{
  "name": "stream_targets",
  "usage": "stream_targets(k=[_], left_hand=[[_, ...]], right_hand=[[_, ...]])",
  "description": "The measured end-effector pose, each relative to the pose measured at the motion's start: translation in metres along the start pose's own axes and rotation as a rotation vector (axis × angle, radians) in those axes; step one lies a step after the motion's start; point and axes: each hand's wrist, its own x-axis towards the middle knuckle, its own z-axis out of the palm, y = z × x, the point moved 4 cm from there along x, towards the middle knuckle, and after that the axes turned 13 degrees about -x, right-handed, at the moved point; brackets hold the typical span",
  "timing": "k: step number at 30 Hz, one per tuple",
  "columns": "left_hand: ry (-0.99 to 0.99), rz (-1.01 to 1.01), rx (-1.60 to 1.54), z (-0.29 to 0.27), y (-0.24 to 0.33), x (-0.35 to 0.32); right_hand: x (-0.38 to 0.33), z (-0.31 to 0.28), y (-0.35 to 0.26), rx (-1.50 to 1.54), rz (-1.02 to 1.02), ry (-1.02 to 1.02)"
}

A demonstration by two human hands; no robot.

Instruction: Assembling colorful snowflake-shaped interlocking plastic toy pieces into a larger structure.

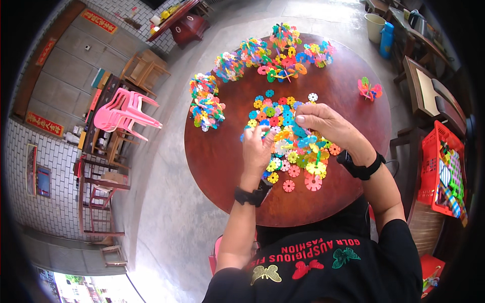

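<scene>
A loose pile of colourful notched plastic discs (293,171) lies on the round brown table (217,161) in front of me. My left hand (257,149) is over the left side of this pile, its fingers bent toward the thumb; what they hold, if anything, is too small to make out. Across from it, my right hand (326,123) is closed in a pinch, with a teal notched disc (299,130) at its fingertips. Some discs under both hands are hidden.
Several ball-shaped clusters of joined discs (230,66) stand along the table's far left edge. One small cluster (370,89) sits at the right. Beyond the table are stacked pink chairs (118,111), a red crate (429,166) of toys, and a blue flask (386,40) beside a bucket (374,28).
</scene>
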Motion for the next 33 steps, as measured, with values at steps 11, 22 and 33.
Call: stream_targets(k=[11, 22, 33], left_hand=[[-0.095, 0.068, -0.509, -0.017, 0.087, -0.013], [0.0, 0.235, -0.163, -0.043, 0.111, -0.026], [-0.089, 0.217, -0.136, -0.049, 0.12, -0.034]], right_hand=[[0.0, 0.016, -0.001, -0.007, 0.024, -0.01], [-0.006, 0.032, -0.011, -0.185, -0.046, -0.137], [-0.019, 0.051, -0.05, -0.561, -0.304, 0.048]])
